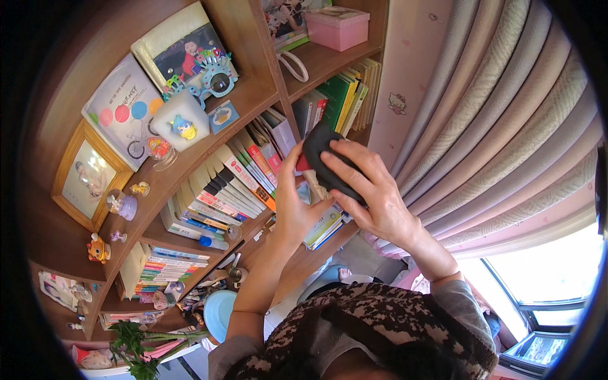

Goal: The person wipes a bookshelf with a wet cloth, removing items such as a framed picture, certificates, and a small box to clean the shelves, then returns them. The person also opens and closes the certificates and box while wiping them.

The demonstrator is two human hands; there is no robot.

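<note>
A dark grey, soft-looking cloth (332,161) is bunched between my two hands, above the lower shelves. My right hand (373,190) presses over it from the right with fingers spread across its top. From the left, my left hand (294,199) cups its other side, fingers along the upper edge and thumb below. A small red patch (302,164) shows between the cloth and my left fingers; whether it is a held thing or something behind cannot be told. The wooden bookcase (280,83) stands before me.
Rows of books (237,175) fill the middle shelves. Above stand a framed photo (90,178), small figurines (98,249), a white block (178,121) and party glasses (218,83). A pink box (339,31) sits top right, beside curtains (475,118). Lower down are a blue basin (221,313) and a plant (135,346).
</note>
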